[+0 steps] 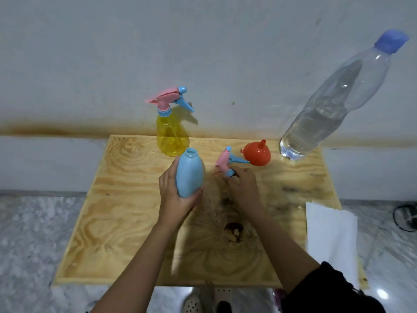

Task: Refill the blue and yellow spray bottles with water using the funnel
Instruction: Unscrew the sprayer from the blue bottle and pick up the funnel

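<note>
My left hand (174, 197) grips the blue spray bottle (189, 172) around its lower body, holding it upright with its neck uncapped. My right hand (242, 185) pinches the collar of the pink and blue spray head (226, 160), which is off the bottle and sits low over the board. The yellow spray bottle (172, 136) stands capped at the board's far edge, behind the blue one. An orange funnel (257, 153) lies mouth down to the right of the spray head. A clear water bottle (334, 105) with a blue cap stands at the far right corner, about half full.
Everything sits on a plywood board (126, 222) laid on a marble floor against a white wall. A white paper towel (331, 236) lies over the board's right edge. A dark stain marks the board's middle. A round black object (406, 218) sits on the floor at far right.
</note>
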### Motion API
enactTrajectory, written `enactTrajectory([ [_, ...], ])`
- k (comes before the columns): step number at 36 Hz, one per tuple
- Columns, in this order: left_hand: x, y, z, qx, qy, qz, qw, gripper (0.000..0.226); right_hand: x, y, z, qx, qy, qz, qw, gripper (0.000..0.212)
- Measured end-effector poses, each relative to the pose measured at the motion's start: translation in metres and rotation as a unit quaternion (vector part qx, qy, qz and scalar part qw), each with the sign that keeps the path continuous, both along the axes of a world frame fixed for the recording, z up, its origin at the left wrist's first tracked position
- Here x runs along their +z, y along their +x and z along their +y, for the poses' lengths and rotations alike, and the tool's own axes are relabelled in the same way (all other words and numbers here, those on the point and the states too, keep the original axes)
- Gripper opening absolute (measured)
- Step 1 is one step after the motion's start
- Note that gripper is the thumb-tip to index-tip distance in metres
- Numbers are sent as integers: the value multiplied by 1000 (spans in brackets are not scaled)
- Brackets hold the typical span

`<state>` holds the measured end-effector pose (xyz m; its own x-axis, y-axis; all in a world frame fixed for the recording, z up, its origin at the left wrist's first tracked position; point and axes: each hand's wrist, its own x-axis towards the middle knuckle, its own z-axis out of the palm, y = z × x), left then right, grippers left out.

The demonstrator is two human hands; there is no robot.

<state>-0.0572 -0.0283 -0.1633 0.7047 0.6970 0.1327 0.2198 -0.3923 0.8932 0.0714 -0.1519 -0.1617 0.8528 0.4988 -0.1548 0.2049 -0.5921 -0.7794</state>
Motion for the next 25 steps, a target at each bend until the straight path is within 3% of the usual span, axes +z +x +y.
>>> enactTrajectory([
  [10,-6,2,3,-4,-37,-47,998,90,-27,-22,12,-70,42,-46,996,26],
  [16,-11,-4,7,18,-59,-44,997,92,-24,-23,26,-76,71,-63,993,25],
  [20,-15,-6,9,20,-58,-42,997,100,-16,-11,15,-137,96,-60,984,24],
  [22,-16,-5,10,16,-53,-40,998,102,-12,5,5,-187,116,-98,970,27],
  [25,-18,-3,10,15,-50,-45,998,101,-10,35,-11,-240,133,-105,956,48],
])
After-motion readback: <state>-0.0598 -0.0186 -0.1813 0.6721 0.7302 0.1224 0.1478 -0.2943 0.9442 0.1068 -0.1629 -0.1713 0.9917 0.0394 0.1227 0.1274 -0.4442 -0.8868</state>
